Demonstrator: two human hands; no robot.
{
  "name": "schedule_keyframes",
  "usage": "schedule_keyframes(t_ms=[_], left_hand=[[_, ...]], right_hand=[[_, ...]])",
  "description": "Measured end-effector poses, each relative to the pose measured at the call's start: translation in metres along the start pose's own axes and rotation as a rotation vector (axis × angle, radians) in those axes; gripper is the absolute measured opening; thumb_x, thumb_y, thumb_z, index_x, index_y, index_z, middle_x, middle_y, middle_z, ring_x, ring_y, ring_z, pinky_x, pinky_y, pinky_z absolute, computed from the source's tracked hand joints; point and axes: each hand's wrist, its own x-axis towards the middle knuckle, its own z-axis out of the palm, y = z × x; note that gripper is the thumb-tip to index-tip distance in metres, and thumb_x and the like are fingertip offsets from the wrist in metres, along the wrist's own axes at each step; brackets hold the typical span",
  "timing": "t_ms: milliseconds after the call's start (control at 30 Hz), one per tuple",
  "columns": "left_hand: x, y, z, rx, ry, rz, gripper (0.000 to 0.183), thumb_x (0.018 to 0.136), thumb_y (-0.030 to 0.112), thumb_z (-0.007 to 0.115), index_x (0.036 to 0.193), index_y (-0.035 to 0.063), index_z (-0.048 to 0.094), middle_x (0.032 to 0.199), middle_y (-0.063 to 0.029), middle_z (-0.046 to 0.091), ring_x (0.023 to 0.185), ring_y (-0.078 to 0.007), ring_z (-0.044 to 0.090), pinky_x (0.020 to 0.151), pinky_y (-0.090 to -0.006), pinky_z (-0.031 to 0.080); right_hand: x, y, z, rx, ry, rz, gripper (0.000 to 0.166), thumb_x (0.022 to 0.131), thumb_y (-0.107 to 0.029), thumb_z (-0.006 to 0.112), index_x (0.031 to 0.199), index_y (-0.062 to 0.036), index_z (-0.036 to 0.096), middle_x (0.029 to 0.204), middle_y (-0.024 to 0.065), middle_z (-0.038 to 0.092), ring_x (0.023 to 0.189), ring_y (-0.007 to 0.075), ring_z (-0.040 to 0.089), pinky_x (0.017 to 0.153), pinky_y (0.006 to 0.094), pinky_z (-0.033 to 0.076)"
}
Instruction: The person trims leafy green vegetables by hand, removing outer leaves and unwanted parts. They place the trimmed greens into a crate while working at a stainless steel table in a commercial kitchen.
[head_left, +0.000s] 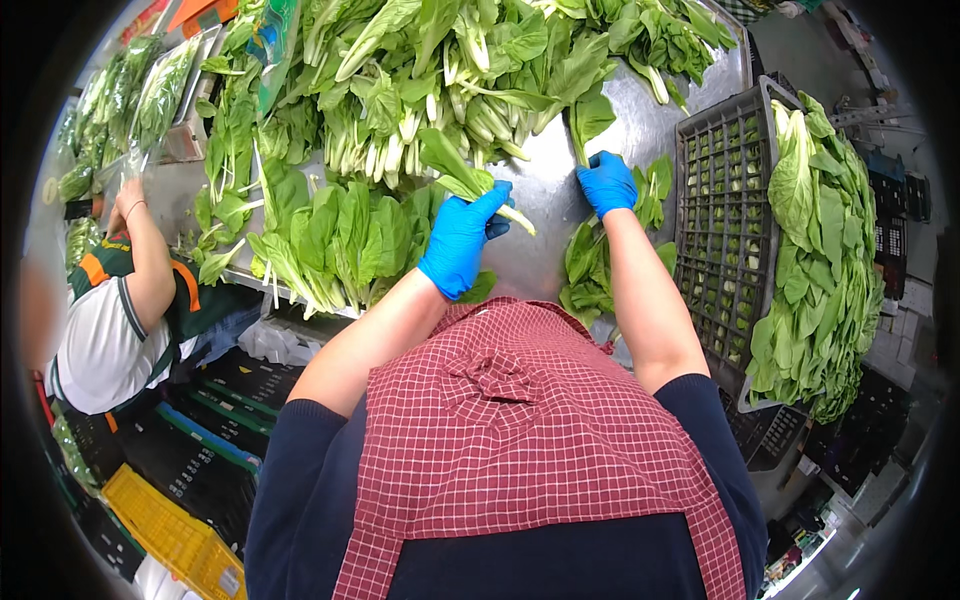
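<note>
My left hand (465, 238), in a blue glove, grips a leafy green stalk (457, 169) whose pale stem end points down to the right. My right hand (606, 184), gloved too, is closed around the stem of a single green leaf (591, 124) that stands up above the fingers. Both hands are over a shiny metal table (541, 180). Beyond them spreads a large heap of leafy greens (420, 97), pale stems towards me. A row of greens (352, 232) lies left of my left hand. Loose leaves (589, 274) lie beneath my right forearm.
A grey plastic crate (724, 225) heaped with greens (817, 262) stands at the right. On the left, a co-worker's hand (131, 199) touches a clear plastic bag near bagged greens (166, 90). Black crates (187, 450) and a yellow crate (169, 536) are at the lower left.
</note>
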Motion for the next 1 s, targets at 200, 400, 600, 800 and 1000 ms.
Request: schedule_keyframes(t_ms=[200,400,600,800,1000], left_hand=[[0.006,-0.008,-0.004,-0.046,-0.079,-0.052,0.030,0.091,0.019,0.060,0.115,0.0021,0.059,0.095,-0.0041,0.064,0.086,-0.0126,0.061,0.076,-0.0269,0.049],[0.004,-0.010,0.020,0.009,-0.162,-0.070,0.034,0.088,0.017,0.063,0.118,0.0008,0.057,0.103,-0.0057,0.064,0.092,-0.0157,0.062,0.081,-0.0292,0.050],[0.001,-0.009,0.019,0.129,-0.245,-0.077,0.039,0.085,0.016,0.068,0.120,0.0041,0.058,0.109,-0.0063,0.064,0.097,-0.0166,0.062,0.084,-0.0314,0.050],[0.000,-0.004,0.016,0.087,-0.207,-0.005,0.033,0.086,0.012,0.066,0.117,0.0025,0.058,0.102,-0.0057,0.064,0.089,-0.0160,0.062,0.077,-0.0294,0.051],[-0.006,0.003,0.019,0.067,-0.244,-0.018,0.033,0.086,0.013,0.066,0.115,0.0008,0.058,0.103,-0.0074,0.065,0.088,-0.0171,0.063,0.074,-0.0295,0.052]], right_hand=[[-0.052,0.003,-0.036,1.202,-0.395,0.320,0.019,0.082,-0.018,0.072,0.089,-0.0037,0.064,0.073,0.0041,0.063,0.060,0.0112,0.057,0.055,0.0249,0.046],[-0.123,-0.015,-0.045,1.156,-0.400,0.132,0.015,0.081,-0.013,0.072,0.087,-0.0030,0.062,0.073,0.0033,0.062,0.062,0.0101,0.058,0.056,0.0245,0.046],[-0.137,-0.032,-0.058,1.092,-0.547,0.031,0.019,0.081,-0.015,0.073,0.089,-0.0014,0.062,0.076,0.0044,0.063,0.065,0.0109,0.059,0.058,0.0246,0.046],[-0.140,-0.037,-0.052,1.426,-0.598,0.188,0.017,0.085,-0.015,0.069,0.091,-0.0011,0.063,0.079,0.0067,0.064,0.070,0.0134,0.062,0.061,0.0259,0.049],[-0.140,-0.044,-0.049,1.048,-0.587,-0.036,0.022,0.084,-0.018,0.070,0.094,0.0006,0.064,0.083,0.0074,0.065,0.075,0.0151,0.064,0.064,0.0274,0.051]])
